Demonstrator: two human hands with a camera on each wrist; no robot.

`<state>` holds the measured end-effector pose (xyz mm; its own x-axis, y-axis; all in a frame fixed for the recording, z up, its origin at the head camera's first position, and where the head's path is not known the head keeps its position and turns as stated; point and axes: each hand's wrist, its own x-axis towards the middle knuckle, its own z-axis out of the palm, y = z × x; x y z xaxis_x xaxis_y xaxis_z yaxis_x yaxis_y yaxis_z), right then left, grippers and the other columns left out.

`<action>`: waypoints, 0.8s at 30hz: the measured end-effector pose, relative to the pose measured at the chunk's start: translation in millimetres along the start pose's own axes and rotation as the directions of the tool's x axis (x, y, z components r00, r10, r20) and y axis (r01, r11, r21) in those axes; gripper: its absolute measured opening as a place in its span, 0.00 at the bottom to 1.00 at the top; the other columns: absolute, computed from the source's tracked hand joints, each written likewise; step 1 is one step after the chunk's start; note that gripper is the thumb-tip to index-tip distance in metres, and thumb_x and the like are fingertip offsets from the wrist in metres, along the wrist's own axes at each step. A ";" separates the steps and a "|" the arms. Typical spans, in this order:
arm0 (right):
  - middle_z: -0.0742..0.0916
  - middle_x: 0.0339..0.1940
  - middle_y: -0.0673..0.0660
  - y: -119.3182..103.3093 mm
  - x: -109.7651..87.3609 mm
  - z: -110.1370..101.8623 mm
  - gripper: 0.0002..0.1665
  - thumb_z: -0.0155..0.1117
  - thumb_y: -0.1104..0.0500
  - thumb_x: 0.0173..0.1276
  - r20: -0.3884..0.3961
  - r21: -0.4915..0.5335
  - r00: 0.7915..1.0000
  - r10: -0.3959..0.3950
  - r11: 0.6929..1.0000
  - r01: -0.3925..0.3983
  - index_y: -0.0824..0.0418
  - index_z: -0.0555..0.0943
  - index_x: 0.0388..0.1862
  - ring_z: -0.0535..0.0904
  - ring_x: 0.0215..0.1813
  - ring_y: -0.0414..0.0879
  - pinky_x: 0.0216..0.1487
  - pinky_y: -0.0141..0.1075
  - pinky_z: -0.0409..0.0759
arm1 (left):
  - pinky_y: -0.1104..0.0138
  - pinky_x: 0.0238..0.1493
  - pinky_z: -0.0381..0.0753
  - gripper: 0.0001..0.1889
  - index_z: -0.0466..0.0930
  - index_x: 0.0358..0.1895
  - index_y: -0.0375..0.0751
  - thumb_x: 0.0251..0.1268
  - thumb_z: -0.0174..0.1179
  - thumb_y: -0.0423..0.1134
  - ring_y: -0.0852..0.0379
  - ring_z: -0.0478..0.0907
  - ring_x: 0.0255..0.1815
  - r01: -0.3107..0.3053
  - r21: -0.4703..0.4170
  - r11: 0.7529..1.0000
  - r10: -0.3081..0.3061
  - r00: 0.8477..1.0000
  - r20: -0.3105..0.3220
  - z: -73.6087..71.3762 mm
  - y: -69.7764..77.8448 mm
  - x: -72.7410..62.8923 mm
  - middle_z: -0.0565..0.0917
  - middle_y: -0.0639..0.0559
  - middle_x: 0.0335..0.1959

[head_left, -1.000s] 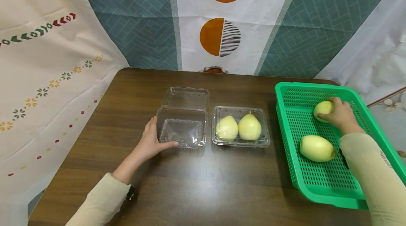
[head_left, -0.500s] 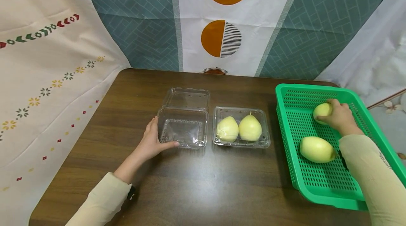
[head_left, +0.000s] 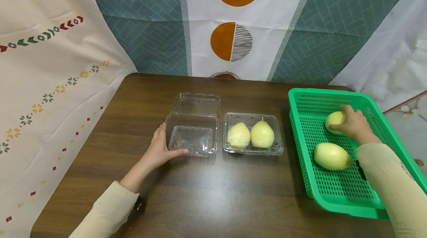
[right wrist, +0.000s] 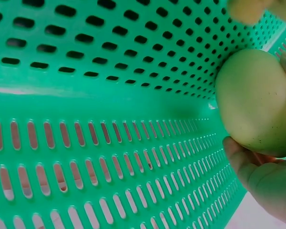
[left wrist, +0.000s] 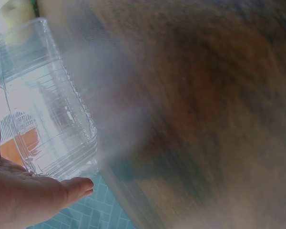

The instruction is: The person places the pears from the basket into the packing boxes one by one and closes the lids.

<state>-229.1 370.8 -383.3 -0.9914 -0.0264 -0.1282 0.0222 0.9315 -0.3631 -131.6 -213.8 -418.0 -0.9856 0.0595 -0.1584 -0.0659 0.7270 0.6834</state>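
In the head view my left hand (head_left: pixel 158 152) rests at the near left corner of a clear plastic clamshell container (head_left: pixel 191 139), fingers straight along its side and thumb along the front edge. Nothing lies inside it, and its lid (head_left: pixel 197 103) is folded back. My right hand (head_left: pixel 357 124) reaches into a green basket (head_left: pixel 311 189) and grips a yellow-green pear (head_left: pixel 332 122). In the right wrist view thumb and fingers curl round this pear (right wrist: pixel 252 102). Another pear (head_left: pixel 331 156) lies on its side nearer the front of the basket.
A second clear clamshell (head_left: pixel 278 149), lid down, stands between the open container and the basket with two pears (head_left: pixel 262 134) inside. The brown wooden table (head_left: pixel 213 197) ends at hanging patterned cloths (head_left: pixel 160 41) behind and at the sides.
My right hand and the pear it grips have shifted slightly left within the basket. My left hand stays at the open container's corner.
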 end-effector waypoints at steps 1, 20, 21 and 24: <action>0.62 0.53 0.86 -0.6 -0.6 -0.1 0.50 0.68 0.55 0.57 0.003 0.000 1.000 -0.006 1.000 0.006 0.77 0.51 0.67 0.61 0.48 0.76 0.40 0.65 0.67 | 0.39 0.69 0.53 0.66 0.33 0.74 0.26 0.45 0.72 0.57 0.30 0.41 0.74 0.001 0.000 1.000 -0.001 1.000 -0.001 -0.1 0.0 0.0 0.40 0.26 0.74; 0.61 0.57 0.87 -12.3 -14.6 -2.9 0.57 0.69 0.54 0.57 0.004 0.026 1.000 -0.016 1.000 0.016 0.79 0.46 0.70 0.59 0.54 0.78 0.46 0.67 0.65 | 0.38 0.68 0.53 0.66 0.33 0.74 0.26 0.45 0.72 0.58 0.29 0.41 0.74 0.012 0.004 1.000 -0.012 1.000 0.006 -1.3 0.2 -1.1 0.40 0.27 0.74; 0.61 0.57 0.87 -12.5 -15.1 -3.0 0.57 0.70 0.54 0.57 0.001 0.027 1.000 -0.015 1.000 0.015 0.80 0.45 0.70 0.58 0.55 0.78 0.47 0.68 0.64 | 0.38 0.68 0.53 0.66 0.33 0.74 0.26 0.45 0.72 0.58 0.29 0.41 0.74 0.012 0.004 1.000 -0.012 1.000 0.005 -1.4 0.3 -1.2 0.40 0.27 0.74; 0.61 0.57 0.87 -12.7 -17.2 -3.2 0.59 0.70 0.54 0.56 -0.010 0.033 1.000 -0.012 0.999 0.013 0.81 0.44 0.69 0.58 0.55 0.78 0.48 0.68 0.64 | 0.39 0.68 0.53 0.66 0.33 0.74 0.26 0.45 0.72 0.58 0.30 0.42 0.74 0.010 0.000 1.000 -0.010 1.000 0.004 -1.3 0.5 -1.6 0.40 0.27 0.74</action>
<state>-212.7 360.5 -373.5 -0.9929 -0.0342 -0.1143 0.0138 0.9186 -0.3949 -130.3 -214.4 -416.5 -0.9842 0.0553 -0.1680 -0.0755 0.7277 0.6817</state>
